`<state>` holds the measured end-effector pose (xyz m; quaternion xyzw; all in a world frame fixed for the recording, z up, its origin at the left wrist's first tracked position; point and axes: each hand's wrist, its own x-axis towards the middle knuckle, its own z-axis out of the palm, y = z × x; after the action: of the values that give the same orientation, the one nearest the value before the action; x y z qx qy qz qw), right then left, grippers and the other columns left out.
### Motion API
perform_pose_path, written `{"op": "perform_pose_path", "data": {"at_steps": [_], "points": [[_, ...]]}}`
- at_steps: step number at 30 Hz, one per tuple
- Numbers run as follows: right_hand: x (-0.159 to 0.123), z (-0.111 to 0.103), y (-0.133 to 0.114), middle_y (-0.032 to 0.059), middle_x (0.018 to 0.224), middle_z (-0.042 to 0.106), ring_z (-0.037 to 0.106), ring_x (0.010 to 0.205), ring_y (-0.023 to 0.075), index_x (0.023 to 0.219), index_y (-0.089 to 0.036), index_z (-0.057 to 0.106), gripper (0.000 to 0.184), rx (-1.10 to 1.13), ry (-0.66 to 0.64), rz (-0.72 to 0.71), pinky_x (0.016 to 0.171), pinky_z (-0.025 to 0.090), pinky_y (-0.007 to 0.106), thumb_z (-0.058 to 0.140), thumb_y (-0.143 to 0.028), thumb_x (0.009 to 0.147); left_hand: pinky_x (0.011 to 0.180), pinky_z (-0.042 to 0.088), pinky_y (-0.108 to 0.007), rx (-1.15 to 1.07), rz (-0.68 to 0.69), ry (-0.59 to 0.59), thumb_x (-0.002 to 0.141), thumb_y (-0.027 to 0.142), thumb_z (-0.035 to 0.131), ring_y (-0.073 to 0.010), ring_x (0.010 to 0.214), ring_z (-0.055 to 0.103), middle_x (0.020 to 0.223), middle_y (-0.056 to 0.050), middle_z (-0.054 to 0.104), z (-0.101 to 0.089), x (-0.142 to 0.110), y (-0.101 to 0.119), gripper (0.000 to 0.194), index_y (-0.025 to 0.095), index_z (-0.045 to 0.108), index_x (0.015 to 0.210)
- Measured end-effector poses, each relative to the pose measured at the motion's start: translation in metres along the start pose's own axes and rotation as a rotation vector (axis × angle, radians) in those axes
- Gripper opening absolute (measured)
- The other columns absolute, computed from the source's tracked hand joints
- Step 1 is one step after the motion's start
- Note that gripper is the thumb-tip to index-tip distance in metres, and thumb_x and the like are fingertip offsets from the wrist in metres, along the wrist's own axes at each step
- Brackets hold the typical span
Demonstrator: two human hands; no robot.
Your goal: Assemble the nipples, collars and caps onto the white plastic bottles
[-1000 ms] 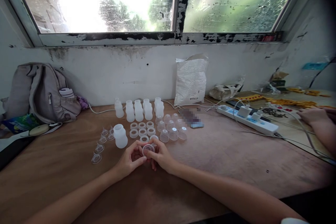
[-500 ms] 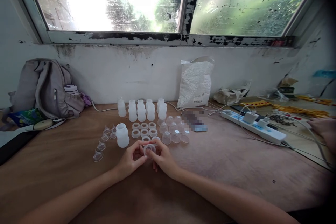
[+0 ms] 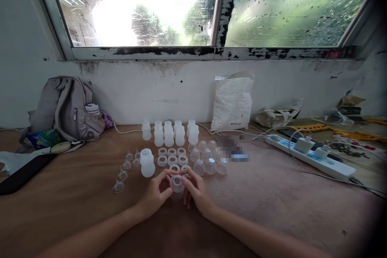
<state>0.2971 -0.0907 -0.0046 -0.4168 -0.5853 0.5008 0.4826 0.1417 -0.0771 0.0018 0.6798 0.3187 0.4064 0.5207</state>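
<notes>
Head view: a translucent round piece is held over the near middle of the desk by the left hand and the right hand, both partly closed and pinched on its rim. Clear nipples are laid to the left, pale rings just beyond.

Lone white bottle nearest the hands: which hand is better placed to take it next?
Left, I'd say. The white bottle stands just beyond the left hand, whereas the right hand would have to reach across. Both hold the clear round piece, so the left would need to let go first.
</notes>
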Motion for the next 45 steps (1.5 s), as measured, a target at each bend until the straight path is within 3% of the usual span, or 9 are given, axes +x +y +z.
{"op": "perform_pose_path", "data": {"at_steps": [6, 12, 18, 28, 37, 41, 45], "points": [[-0.005, 0.001, -0.002, -0.0042, 0.054, 0.053, 0.049, 0.035, 0.0076, 0.094, -0.018, 0.048, 0.028, -0.017, -0.054, -0.033, 0.030, 0.039, 0.016, 0.047, -0.042, 0.079, 0.052, 0.049, -0.025, -0.085, -0.089, 0.076, 0.075, 0.027, 0.050, -0.0136, 0.060, 0.054, 0.064, 0.001, 0.052, -0.001, 0.002, 0.000, 0.022, 0.016, 0.051, 0.095], [-0.007, 0.001, -0.003, -0.0024, 0.061, 0.054, 0.050, 0.037, 0.0069, 0.096, -0.017, 0.048, 0.030, -0.057, -0.057, -0.036, 0.030, 0.038, 0.015, 0.045, -0.043, 0.080, 0.044, 0.048, -0.024, 0.061, -0.116, 0.146, 0.076, 0.040, 0.049, -0.0130, 0.052, 0.054, 0.066, -0.002, 0.056, 0.002, 0.002, 0.000, 0.030, 0.014, 0.055, 0.089], [-0.007, 0.000, 0.000, -0.0034, 0.059, 0.053, 0.049, 0.038, 0.0073, 0.095, -0.018, 0.045, 0.027, -0.078, -0.123, -0.051, 0.034, 0.041, 0.017, 0.048, -0.040, 0.079, 0.041, 0.041, -0.019, 0.161, -0.024, 0.156, 0.079, 0.038, 0.047, -0.0082, 0.043, 0.048, 0.059, 0.001, 0.053, 0.004, -0.002, 0.003, 0.024, 0.015, 0.053, 0.078], [-0.010, 0.001, -0.007, -0.0001, 0.064, 0.057, 0.052, 0.043, 0.0091, 0.105, -0.019, 0.051, 0.030, -0.152, -0.179, -0.128, 0.041, 0.045, 0.021, 0.045, -0.037, 0.082, 0.037, 0.043, -0.020, 0.114, -0.056, 0.102, 0.074, 0.038, 0.054, -0.0092, 0.044, 0.048, 0.059, 0.005, 0.050, -0.001, 0.000, -0.002, 0.024, 0.018, 0.041, 0.079], [-0.015, -0.002, -0.007, 0.0029, 0.064, 0.060, 0.056, 0.051, 0.0124, 0.101, -0.017, 0.056, 0.027, -0.333, -0.118, -0.233, 0.048, 0.046, 0.023, 0.045, -0.033, 0.082, 0.045, 0.045, -0.020, 0.132, -0.042, 0.148, 0.072, 0.038, 0.056, -0.0113, 0.055, 0.052, 0.061, 0.002, 0.052, 0.007, -0.002, -0.004, 0.025, 0.017, 0.043, 0.073], [-0.012, 0.001, -0.011, 0.0020, 0.069, 0.058, 0.055, 0.053, 0.0110, 0.106, -0.019, 0.050, 0.030, -0.336, -0.044, -0.184, 0.045, 0.046, 0.020, 0.046, -0.034, 0.081, 0.050, 0.048, -0.023, 0.054, -0.070, 0.166, 0.074, 0.039, 0.053, -0.0134, 0.060, 0.057, 0.071, -0.001, 0.058, 0.006, -0.002, 0.000, 0.024, 0.017, 0.047, 0.084], [-0.004, 0.002, -0.002, -0.0012, 0.065, 0.053, 0.052, 0.046, 0.0091, 0.097, -0.020, 0.048, 0.022, -0.224, 0.031, -0.094, 0.035, 0.041, 0.017, 0.043, -0.035, 0.082, 0.058, 0.052, -0.029, -0.021, -0.116, 0.132, 0.076, 0.038, 0.050, -0.0170, 0.069, 0.061, 0.080, -0.004, 0.061, 0.007, -0.002, 0.002, 0.028, 0.017, 0.048, 0.094]]}}
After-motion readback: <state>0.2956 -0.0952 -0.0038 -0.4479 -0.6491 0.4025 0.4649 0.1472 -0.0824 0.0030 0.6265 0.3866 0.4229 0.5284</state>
